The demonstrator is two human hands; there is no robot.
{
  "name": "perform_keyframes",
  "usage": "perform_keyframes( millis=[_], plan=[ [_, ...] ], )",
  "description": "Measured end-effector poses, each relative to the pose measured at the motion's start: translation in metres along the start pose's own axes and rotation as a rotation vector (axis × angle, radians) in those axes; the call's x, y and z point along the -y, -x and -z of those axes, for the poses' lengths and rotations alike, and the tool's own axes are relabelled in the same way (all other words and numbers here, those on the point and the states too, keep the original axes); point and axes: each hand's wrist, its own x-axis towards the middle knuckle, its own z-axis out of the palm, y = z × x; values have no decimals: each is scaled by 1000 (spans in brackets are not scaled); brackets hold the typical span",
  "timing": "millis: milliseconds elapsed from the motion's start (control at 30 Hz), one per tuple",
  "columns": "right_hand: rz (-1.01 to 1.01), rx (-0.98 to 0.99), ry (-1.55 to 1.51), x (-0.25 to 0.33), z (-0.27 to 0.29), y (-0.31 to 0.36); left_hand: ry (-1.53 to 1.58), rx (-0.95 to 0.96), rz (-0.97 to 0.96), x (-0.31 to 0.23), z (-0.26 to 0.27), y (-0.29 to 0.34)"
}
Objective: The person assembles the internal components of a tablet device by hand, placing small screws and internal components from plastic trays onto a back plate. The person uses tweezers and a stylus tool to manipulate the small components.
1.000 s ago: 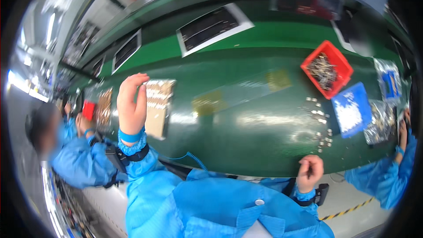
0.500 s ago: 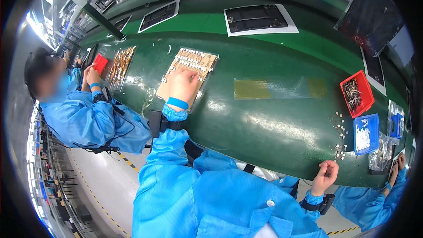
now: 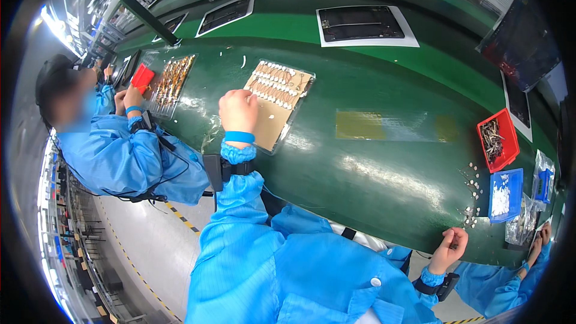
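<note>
My left hand (image 3: 238, 111) is over the left edge of a brown board (image 3: 273, 121) in a clear tray, its fingers curled together; whatever is in them is hidden. Rows of small parts (image 3: 277, 78) with white ends and thin brown strips fill the board's upper half. One loose white piece (image 3: 271, 116) lies below them. By the table's near edge at the right, my right hand (image 3: 450, 249) is closed with thumb and fingers together, and I cannot make out what they hold. Several small round whitish pieces (image 3: 471, 195) are scattered on the table just above it.
A red bin (image 3: 509, 144) of thin dark strips and a blue bin (image 3: 516, 189) of white pieces stand at the right, beside plastic bags (image 3: 522, 222). Clear film with yellow ends (image 3: 360, 126) lies mid-table. A co-worker (image 3: 114, 138) sits close on the left.
My left hand has moved off the rows of parts toward the board's left edge, uncovering its lower half. The right hand stays by the near edge, closed. The whole view has shifted slightly.
</note>
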Motion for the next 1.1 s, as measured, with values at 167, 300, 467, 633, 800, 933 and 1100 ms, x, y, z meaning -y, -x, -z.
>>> perform_keyframes(
  millis=[167, 300, 467, 633, 800, 933, 1100],
  plan=[
    [11, 6, -14, -6, 3, 1, -155, 133, 197, 19, 10, 1],
    [-25, 23, 4, -8, 6, 3, -161, 115, 194, 27, 6, 4],
    [-18, 11, 1, -6, 5, 3, -103, 173, 109, 26, 18, 3],
    [-13, 10, -12, -7, 3, 1, -85, 173, 131, 39, 8, -1],
    [-13, 17, 13, -7, 4, 1, -34, 190, 222, 39, 5, -6],
    [-15, 11, 9, -5, 3, 2, -132, 179, 205, 40, 3, -4],
    [-9, -5, -4, -5, 2, 3, -225, 49, 61, 32, 2, 0]
  ],
)
